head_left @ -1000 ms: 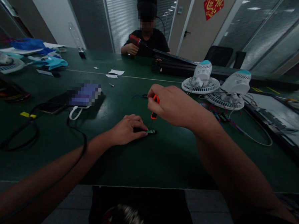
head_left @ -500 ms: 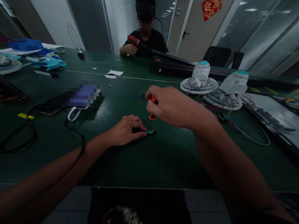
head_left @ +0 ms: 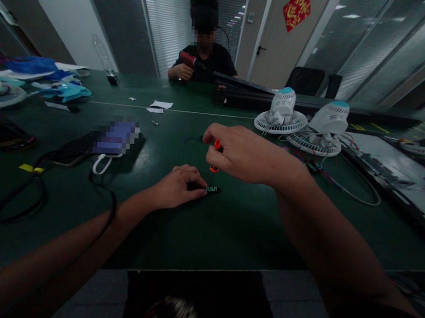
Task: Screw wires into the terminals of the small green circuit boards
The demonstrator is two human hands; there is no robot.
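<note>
A small green circuit board (head_left: 213, 190) lies on the dark green table (head_left: 208, 234) in front of me. My left hand (head_left: 178, 186) pinches its left end between thumb and fingers. Above the board, my right hand (head_left: 234, 151) is wrapped round a screwdriver (head_left: 215, 169) with an orange and black handle. The screwdriver points down, its thin shaft reaching the board; the exact contact at the tip is too small to make out. Most of the handle is hidden by my right fingers.
Two white fan heads (head_left: 282, 113) stand right of centre, with wires and another green board (head_left: 314, 166) beside them. A phone (head_left: 116, 137) and black cables lie left. Across the table a person (head_left: 203, 54) holds a red power drill (head_left: 187, 59). Paper scraps (head_left: 161, 104) lie beyond my hands.
The whole view has shifted slightly. Both hands keep their places at the board, with the screwdriver still upright over it; no grip has visibly changed.
</note>
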